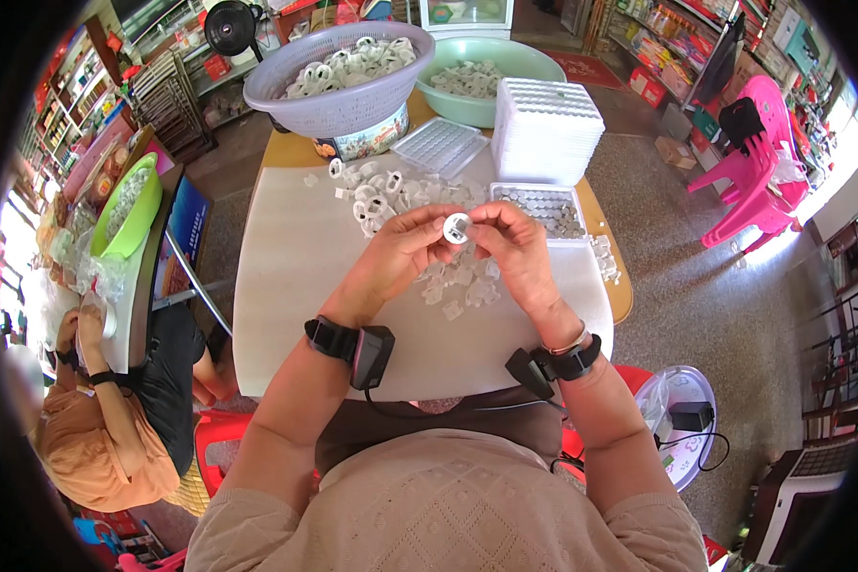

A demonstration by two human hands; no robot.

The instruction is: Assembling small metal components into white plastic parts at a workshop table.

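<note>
Over the middle of the table, both my hands hold one small round white plastic part [456, 228] with a dark slot in its face. My left hand [405, 240] pinches it from the left between thumb and fingers. From the other side the fingertips of my right hand [511, 242] press on it; whether they also hold a smaller piece is hidden. Beyond my hands lies a heap of white ring-shaped parts [372, 195]. Small translucent pieces [458, 286] are scattered under and in front of them. Right of my right hand sits a white tray [582, 238] partly filled with small grey-white pieces.
A stack of white trays [546, 133] and an empty tray [439, 145] stand behind. Farther back are a lilac basket [267, 91] of white rings and a green basin [534, 62] of small pieces. A co-worker [114, 410] sits at the left table; pink chairs [758, 181] stand right.
</note>
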